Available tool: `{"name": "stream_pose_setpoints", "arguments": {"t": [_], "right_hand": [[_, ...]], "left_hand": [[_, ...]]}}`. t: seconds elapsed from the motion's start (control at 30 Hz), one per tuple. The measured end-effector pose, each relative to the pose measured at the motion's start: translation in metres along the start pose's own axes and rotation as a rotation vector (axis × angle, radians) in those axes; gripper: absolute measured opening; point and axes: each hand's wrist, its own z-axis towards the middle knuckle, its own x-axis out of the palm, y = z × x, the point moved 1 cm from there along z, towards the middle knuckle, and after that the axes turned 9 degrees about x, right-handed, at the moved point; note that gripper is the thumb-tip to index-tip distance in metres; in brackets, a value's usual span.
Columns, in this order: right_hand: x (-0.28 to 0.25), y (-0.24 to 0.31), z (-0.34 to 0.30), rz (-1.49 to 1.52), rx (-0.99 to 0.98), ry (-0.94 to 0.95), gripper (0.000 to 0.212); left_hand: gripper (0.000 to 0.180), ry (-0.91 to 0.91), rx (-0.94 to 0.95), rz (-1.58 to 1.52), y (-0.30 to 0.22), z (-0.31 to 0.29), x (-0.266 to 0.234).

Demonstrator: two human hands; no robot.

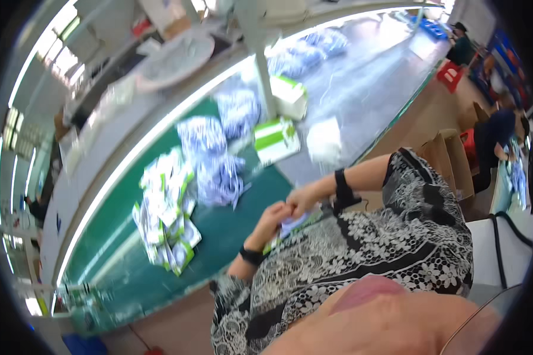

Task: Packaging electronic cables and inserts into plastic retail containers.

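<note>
Left hand (pixel 270 222) and right hand (pixel 305 199): fingers curled, meeting knuckle to knuckle; grip on pale blue piece (pixel 294 223) cannot be told | piece: just below hands, 5 o'clock | from hands: white-green packets (pixel 167 204) 9 o'clock, pale blue bundles (pixel 204 142) 10, green-white box (pixel 278 143) 12, white stack (pixel 324 142) 1 o'clock

Smooth glossy tabletop (pixel 228 228), shiny plastic packets (pixel 163 198)

no text, number or sign can be read; on the box (pixel 276 141), any print is blurred away; left of the box, the packets (pixel 167 207) show green and white areas, with any lettering too smeared to tell
</note>
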Motion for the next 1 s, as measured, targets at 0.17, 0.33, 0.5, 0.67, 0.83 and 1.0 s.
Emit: {"name": "stream_pose_setpoints", "arguments": {"t": [0.17,0.33,0.5,0.67,0.83,1.0], "right_hand": [[-0.004,0.027,-0.017,-0.022,0.219,-0.002,0.031],[-0.011,0.017,-0.020,-0.020,0.174,-0.063,0.033],[-0.011,-0.004,-0.025,-0.023,0.102,-0.174,0.031],[-0.011,0.002,-0.043,-0.001,0.124,-0.214,0.030],[-0.009,0.005,-0.052,-0.002,0.102,-0.238,0.029],[-0.005,-0.003,-0.059,0.021,0.078,-0.261,0.029]], "left_hand": [[0.010,0.137,0.074,0.193,-0.002,0.006,-0.007],[0.006,0.179,0.175,0.209,0.019,0.024,-0.023],[0.010,0.161,0.095,0.098,0.024,0.043,-0.016],[0.013,0.160,0.027,-0.033,-0.005,0.026,0.025],[0.017,0.169,0.185,0.169,0.019,0.043,-0.009],[0.018,0.069,0.074,0.218,0.020,0.044,0.002]]}}
